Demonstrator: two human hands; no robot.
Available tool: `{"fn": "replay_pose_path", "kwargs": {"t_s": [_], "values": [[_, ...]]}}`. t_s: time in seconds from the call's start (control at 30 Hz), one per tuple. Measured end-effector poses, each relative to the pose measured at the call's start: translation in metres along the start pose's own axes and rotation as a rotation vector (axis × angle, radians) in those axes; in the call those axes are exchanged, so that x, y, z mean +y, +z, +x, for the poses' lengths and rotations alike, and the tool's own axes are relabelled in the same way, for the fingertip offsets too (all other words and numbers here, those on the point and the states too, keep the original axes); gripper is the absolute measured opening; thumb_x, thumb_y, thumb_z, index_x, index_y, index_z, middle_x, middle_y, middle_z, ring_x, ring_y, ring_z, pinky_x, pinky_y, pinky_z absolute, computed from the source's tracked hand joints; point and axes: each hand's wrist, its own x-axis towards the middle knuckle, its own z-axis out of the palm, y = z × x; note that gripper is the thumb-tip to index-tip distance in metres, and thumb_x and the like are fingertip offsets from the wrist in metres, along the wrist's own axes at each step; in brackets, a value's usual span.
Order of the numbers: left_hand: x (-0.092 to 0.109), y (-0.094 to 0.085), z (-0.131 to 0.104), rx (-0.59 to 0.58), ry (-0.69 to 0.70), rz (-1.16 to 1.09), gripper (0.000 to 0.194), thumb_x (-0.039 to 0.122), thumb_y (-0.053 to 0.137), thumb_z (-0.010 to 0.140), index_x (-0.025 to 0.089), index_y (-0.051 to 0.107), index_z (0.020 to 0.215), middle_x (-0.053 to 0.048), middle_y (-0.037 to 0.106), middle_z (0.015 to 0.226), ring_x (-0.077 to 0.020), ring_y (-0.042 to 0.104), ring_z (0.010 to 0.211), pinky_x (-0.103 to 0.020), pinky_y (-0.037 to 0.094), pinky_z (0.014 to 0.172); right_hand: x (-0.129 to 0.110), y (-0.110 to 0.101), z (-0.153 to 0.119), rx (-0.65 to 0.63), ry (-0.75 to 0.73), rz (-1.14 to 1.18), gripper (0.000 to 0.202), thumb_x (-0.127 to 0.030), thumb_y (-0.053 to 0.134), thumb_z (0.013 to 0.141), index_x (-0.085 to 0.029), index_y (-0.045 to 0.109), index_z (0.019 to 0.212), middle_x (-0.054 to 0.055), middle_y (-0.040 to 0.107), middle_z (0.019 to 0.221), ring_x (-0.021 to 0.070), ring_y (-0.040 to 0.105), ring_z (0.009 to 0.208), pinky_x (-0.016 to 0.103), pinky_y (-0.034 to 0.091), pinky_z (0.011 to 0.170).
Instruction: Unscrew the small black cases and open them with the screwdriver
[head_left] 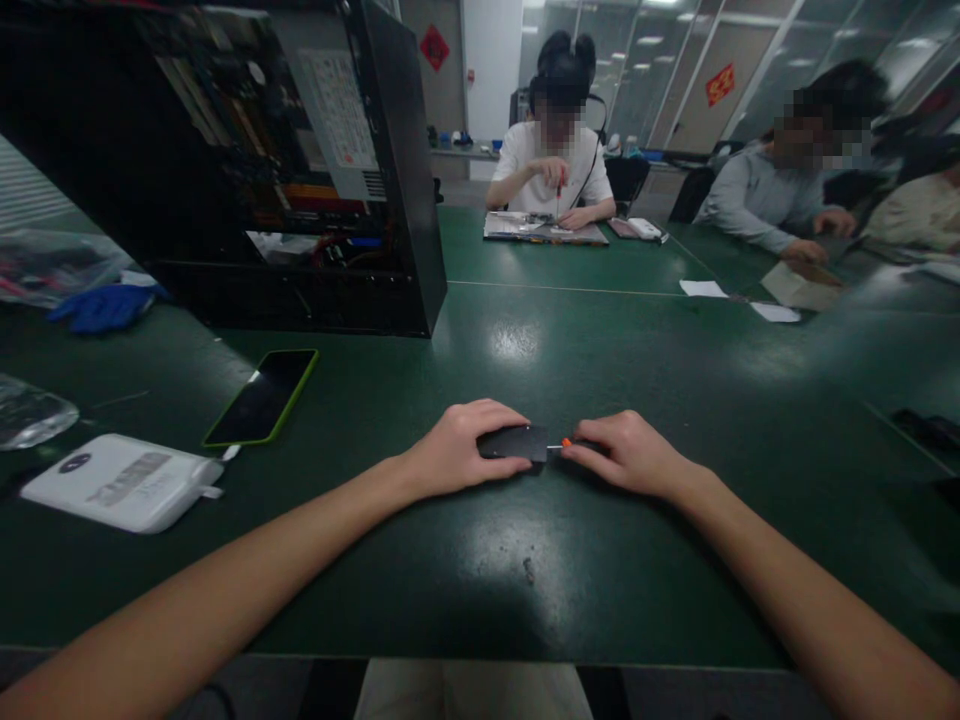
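Observation:
Low over the green table (480,560), my left hand (466,448) grips a flat dark block (514,442) between thumb and fingers. My right hand (628,452) is closed on a small screwdriver (566,443) with an orange collar; most of its handle is hidden by the fingers. The thin metal shaft points left, and its tip meets the right end of the dark block. Whether the tip sits in a screw is too small to tell.
An open black computer case (420,180) stands at the back left. Left of my hands lie a green-edged phone (262,398), a white power bank (127,483) and a blue glove (103,308). People sit across the table beside a laptop part (544,232) and a box (801,285).

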Motion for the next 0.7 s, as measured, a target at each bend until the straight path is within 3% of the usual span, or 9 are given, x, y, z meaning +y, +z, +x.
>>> {"fn": "replay_pose_path", "kwargs": {"t_s": [0.07, 0.23, 0.47, 0.7], "values": [[-0.002, -0.01, -0.003, -0.076, -0.009, -0.019, 0.046, 0.037, 0.082, 0.086, 0.018, 0.071, 0.126, -0.009, 0.076, 0.121, -0.0247, 0.073, 0.109, -0.036, 0.055, 0.096, 0.002, -0.002, -0.001, -0.003, 0.004, -0.021, 0.052, -0.054, 0.042, 0.108, -0.015, 0.07, 0.087, 0.002, 0.063, 0.069, 0.0127, 0.058, 0.061, 0.026, 0.037, 0.062], [-0.009, -0.031, -0.021, -0.046, -0.243, 0.006, 0.042, 0.043, 0.081, 0.086, 0.021, 0.075, 0.121, -0.006, 0.079, 0.116, -0.0249, 0.075, 0.103, -0.035, 0.057, 0.09, 0.004, -0.009, -0.002, -0.002, 0.012, -0.029, 0.052, -0.054, 0.044, 0.107, -0.014, 0.072, 0.089, 0.003, 0.065, 0.069, 0.0121, 0.059, 0.061, 0.026, 0.037, 0.062], [-0.008, -0.023, -0.023, 0.008, -0.287, 0.018, 0.043, 0.043, 0.08, 0.085, 0.021, 0.075, 0.122, -0.006, 0.079, 0.116, -0.0255, 0.075, 0.104, -0.037, 0.057, 0.093, 0.005, -0.013, -0.005, 0.066, 0.005, -0.002, 0.049, -0.052, 0.051, 0.105, -0.014, 0.071, 0.081, 0.0, 0.06, 0.062, 0.0099, 0.054, 0.055, 0.025, 0.034, 0.058], [-0.006, -0.019, -0.023, 0.107, -0.346, 0.058, 0.04, 0.044, 0.079, 0.085, 0.02, 0.076, 0.117, -0.007, 0.08, 0.115, -0.0275, 0.075, 0.104, -0.04, 0.056, 0.094, -0.001, -0.001, -0.001, 0.108, 0.055, -0.009, 0.045, -0.049, 0.051, 0.105, -0.015, 0.074, 0.088, 0.002, 0.068, 0.069, 0.0113, 0.058, 0.058, 0.026, 0.038, 0.06]]}}
